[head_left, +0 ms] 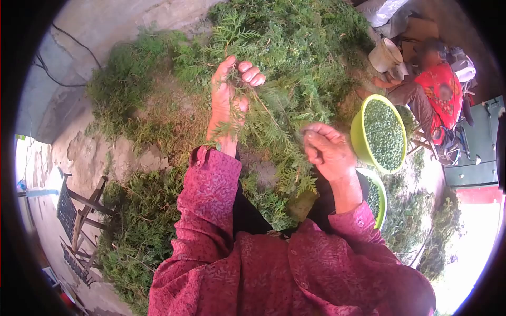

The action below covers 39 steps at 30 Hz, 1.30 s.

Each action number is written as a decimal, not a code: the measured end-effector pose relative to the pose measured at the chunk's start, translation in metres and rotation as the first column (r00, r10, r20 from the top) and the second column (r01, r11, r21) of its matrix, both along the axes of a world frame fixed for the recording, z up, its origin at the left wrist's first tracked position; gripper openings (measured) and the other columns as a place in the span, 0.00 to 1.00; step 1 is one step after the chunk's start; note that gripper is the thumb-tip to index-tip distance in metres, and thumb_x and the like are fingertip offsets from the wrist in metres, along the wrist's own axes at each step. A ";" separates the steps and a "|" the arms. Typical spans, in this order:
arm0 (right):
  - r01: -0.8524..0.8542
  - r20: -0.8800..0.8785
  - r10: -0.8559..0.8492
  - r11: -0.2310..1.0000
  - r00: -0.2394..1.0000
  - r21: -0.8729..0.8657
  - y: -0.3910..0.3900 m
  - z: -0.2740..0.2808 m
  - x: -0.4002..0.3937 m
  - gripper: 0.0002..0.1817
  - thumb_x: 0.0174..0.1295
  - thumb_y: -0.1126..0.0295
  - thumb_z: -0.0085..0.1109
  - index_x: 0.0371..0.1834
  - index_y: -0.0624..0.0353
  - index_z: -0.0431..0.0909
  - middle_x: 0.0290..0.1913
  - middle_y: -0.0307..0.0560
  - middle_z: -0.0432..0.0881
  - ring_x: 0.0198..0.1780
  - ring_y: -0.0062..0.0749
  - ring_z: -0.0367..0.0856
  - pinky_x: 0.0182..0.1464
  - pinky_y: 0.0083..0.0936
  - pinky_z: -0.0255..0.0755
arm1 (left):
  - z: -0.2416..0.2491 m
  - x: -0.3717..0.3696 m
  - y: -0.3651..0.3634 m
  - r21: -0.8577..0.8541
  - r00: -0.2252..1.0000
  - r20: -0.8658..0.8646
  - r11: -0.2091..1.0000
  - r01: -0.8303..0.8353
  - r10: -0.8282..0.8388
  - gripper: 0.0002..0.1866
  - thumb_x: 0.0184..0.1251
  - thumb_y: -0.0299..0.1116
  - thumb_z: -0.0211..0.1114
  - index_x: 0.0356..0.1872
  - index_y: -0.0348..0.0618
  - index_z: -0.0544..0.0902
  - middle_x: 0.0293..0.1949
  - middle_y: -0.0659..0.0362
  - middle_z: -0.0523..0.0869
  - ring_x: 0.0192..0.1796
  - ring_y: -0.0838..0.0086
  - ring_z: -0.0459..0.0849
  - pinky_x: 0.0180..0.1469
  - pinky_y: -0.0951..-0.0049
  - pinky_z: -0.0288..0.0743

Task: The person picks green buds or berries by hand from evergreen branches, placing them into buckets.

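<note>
My left hand point(227, 97) is raised in front of me, its fingers closed around a leafy evergreen branch point(274, 124). The branch has flat, fern-like sprays and hangs down to the right, towards my lap. Beside its lower part is my right hand point(331, 150), thumb and fingers drawn together in a pinch. Whatever lies between those fingertips is too small to make out. Just right of that hand stands a lime-green basin point(359, 138) filled with small green pieces, like cones or berries. A second green basin point(383, 203) with similar contents is partly hidden by my right arm.
Heaps of cut evergreen branches point(311, 47) cover the ground ahead and to the left. A wooden-framed chair point(79, 221) stands at left. At upper right a person in red point(440, 92) sits near a pale bucket point(385, 55). A black cable point(74, 84) hangs along the wall.
</note>
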State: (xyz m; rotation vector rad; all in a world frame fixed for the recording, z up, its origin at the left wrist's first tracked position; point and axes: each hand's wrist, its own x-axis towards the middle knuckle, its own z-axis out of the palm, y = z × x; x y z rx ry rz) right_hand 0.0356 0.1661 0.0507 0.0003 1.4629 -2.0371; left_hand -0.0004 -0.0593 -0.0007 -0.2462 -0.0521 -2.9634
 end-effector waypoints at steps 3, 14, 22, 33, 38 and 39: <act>-0.030 -0.383 0.282 0.837 0.880 0.546 -0.010 -0.010 0.010 0.07 0.59 0.70 0.53 0.35 0.60 0.79 0.19 0.31 0.72 0.17 0.13 0.64 0.20 0.13 0.59 | 0.007 0.000 0.002 -0.128 0.999 -0.051 0.992 -0.020 0.014 0.09 0.61 0.36 0.55 0.28 0.43 0.70 0.26 0.63 0.70 0.30 0.75 0.67 0.36 0.72 0.63; -0.004 -0.328 0.335 0.705 0.884 0.710 0.008 -0.076 -0.012 0.17 0.56 0.61 0.50 0.39 0.64 0.76 0.25 0.49 0.78 0.17 0.26 0.68 0.22 0.26 0.64 | 0.022 0.006 0.017 -0.194 0.999 0.000 0.980 -0.040 0.041 0.09 0.63 0.37 0.52 0.26 0.46 0.68 0.27 0.63 0.70 0.31 0.74 0.68 0.38 0.70 0.63; 0.278 0.036 -0.286 0.950 0.958 0.141 -0.017 -0.050 -0.001 0.17 0.61 0.71 0.48 0.53 0.63 0.68 0.35 0.41 0.74 0.18 0.19 0.67 0.19 0.15 0.61 | 0.015 0.003 0.023 -0.134 1.000 0.001 0.991 -0.015 0.016 0.09 0.62 0.36 0.53 0.27 0.43 0.69 0.27 0.62 0.69 0.32 0.75 0.67 0.40 0.71 0.63; -0.087 0.184 0.034 0.954 0.982 0.288 -0.068 -0.113 0.023 0.13 0.62 0.61 0.49 0.41 0.59 0.72 0.25 0.41 0.75 0.22 0.28 0.73 0.19 0.25 0.65 | 0.017 0.002 0.015 -0.039 0.998 0.028 0.998 -0.049 0.050 0.09 0.60 0.35 0.53 0.25 0.41 0.68 0.25 0.62 0.68 0.31 0.75 0.67 0.40 0.74 0.61; 0.388 0.219 -0.365 0.919 0.905 -0.071 -0.047 -0.129 0.006 0.12 0.61 0.65 0.49 0.44 0.59 0.69 0.34 0.46 0.76 0.31 0.31 0.74 0.29 0.28 0.71 | 0.013 0.001 0.011 0.000 1.000 0.006 1.000 0.002 -0.002 0.09 0.60 0.33 0.53 0.25 0.41 0.68 0.24 0.61 0.68 0.31 0.75 0.67 0.40 0.75 0.61; 0.390 0.217 -0.367 0.918 0.904 -0.070 -0.037 -0.124 0.002 0.12 0.61 0.65 0.49 0.44 0.59 0.69 0.34 0.46 0.76 0.31 0.31 0.74 0.29 0.28 0.71 | 0.013 0.001 0.011 0.001 1.000 0.005 1.000 0.004 -0.004 0.09 0.60 0.33 0.53 0.25 0.41 0.68 0.24 0.61 0.68 0.31 0.75 0.67 0.40 0.75 0.61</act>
